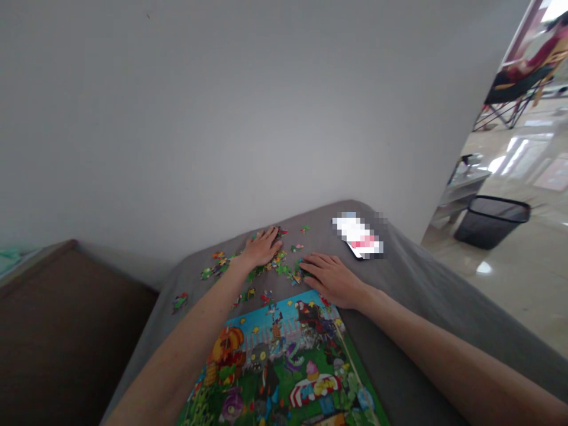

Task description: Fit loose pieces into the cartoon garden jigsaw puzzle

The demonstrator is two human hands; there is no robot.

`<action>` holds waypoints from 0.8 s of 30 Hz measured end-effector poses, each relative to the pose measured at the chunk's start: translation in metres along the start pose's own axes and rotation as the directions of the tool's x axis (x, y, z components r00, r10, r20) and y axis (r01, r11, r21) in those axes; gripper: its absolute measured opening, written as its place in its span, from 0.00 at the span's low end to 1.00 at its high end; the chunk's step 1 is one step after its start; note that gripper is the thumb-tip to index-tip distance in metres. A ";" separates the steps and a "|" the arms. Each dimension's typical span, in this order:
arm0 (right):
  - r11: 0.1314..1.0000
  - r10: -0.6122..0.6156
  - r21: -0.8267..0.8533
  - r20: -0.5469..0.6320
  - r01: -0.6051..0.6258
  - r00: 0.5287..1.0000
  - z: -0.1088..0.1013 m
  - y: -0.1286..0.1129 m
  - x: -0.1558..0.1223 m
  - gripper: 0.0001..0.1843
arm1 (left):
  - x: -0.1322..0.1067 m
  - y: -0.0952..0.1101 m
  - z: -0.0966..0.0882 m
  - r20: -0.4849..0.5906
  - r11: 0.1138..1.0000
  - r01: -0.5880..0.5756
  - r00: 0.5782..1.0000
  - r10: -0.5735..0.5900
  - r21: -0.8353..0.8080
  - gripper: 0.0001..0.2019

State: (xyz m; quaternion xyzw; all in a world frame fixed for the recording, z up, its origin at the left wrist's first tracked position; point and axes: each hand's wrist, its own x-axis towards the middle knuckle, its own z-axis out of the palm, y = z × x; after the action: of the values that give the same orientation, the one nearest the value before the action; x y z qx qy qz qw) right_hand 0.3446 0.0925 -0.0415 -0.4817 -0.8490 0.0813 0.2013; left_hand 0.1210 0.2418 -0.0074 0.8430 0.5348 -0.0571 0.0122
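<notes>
Many loose puzzle pieces point(266, 267) are scattered on the grey cloth point(412, 278) beyond the puzzle board point(284, 367). Left hand point(262, 247) and right hand point(333, 279) are laid flat, fingers extended. Pieces are judged light, thin; edge pinching is advised.

Phone point(358, 238): we see it lying on the grey cover point(412, 284)
Bin point(491, 220): we see it standing on the floor point(510, 278)

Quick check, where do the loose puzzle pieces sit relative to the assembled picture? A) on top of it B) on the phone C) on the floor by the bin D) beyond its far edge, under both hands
D: the loose pieces lie scattered on the grey cloth beyond the assembled puzzle, with the left hand and right hand resting flat among them.
</notes>
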 end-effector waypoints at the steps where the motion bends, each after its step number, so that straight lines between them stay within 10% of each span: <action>1: 1.000 -0.001 0.001 -0.003 0.001 1.000 0.000 0.000 0.000 0.24 | 0.000 0.002 0.002 0.001 1.000 0.001 1.000 -0.001 -0.003 0.32; 12: 1.000 -0.006 0.002 -0.018 0.006 1.000 -0.002 -0.003 0.000 0.23 | -0.028 0.006 -0.002 -0.131 0.985 -0.165 0.979 0.157 -0.050 0.22; 24: 0.988 0.059 0.146 -0.042 -0.053 0.997 -0.005 0.006 0.003 0.22 | 0.004 0.008 -0.006 -0.177 0.949 -0.210 0.969 0.171 -0.234 0.17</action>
State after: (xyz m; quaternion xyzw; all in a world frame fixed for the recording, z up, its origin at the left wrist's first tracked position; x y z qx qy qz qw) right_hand 0.3499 0.0977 -0.0379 -0.4913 -0.8221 0.1370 0.2529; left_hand 0.1306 0.2420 -0.0017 0.8842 0.4531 0.0778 0.0826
